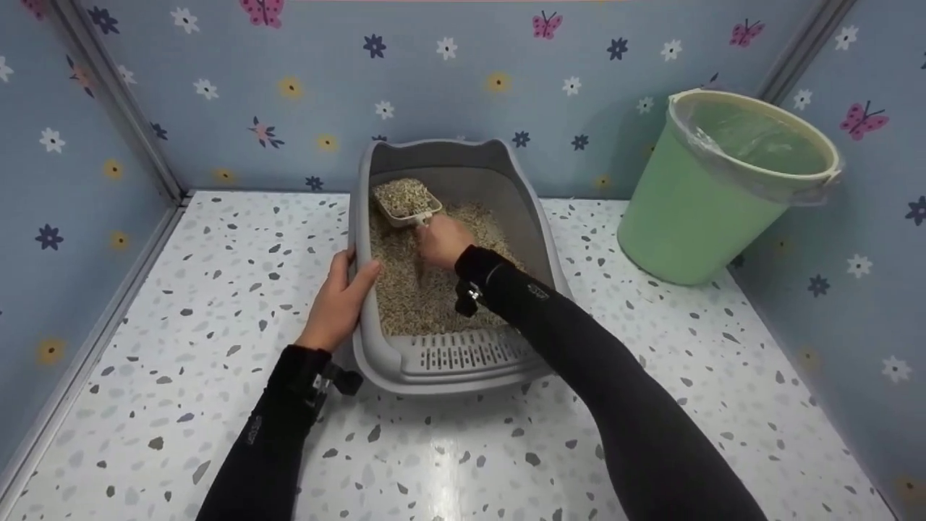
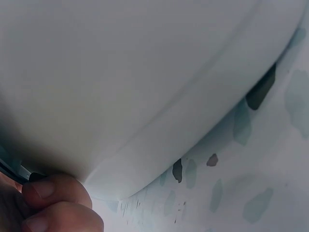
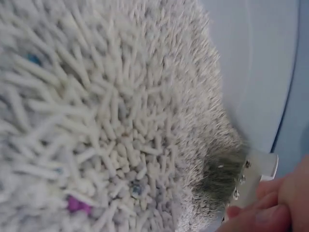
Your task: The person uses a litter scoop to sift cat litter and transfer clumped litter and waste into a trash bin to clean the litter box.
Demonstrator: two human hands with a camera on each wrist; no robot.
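Observation:
A grey litter box (image 1: 365, 311) full of pellet litter (image 1: 409, 304) stands on the floor. My right hand (image 1: 446, 242) grips the handle of a pale litter scoop (image 1: 436, 206) inside the box. The scoop is heaped with litter near the box's far left side. Part of the scoop (image 3: 265, 164) and my curled fingers show at the lower right of the right wrist view. With its thumb over the left rim and fingers along the outer wall, my left hand (image 1: 336, 304) holds the box. Curled fingertips (image 2: 58, 188) appear beside the wall in the left wrist view.
A green bin (image 1: 694, 210) with a clear plastic liner stands to the right of the box. Blue patterned walls (image 1: 434, 87) enclose the back and both sides. The floor (image 1: 217, 304) is white with grey speckles. A slotted ledge (image 1: 470, 354) forms the box's near end.

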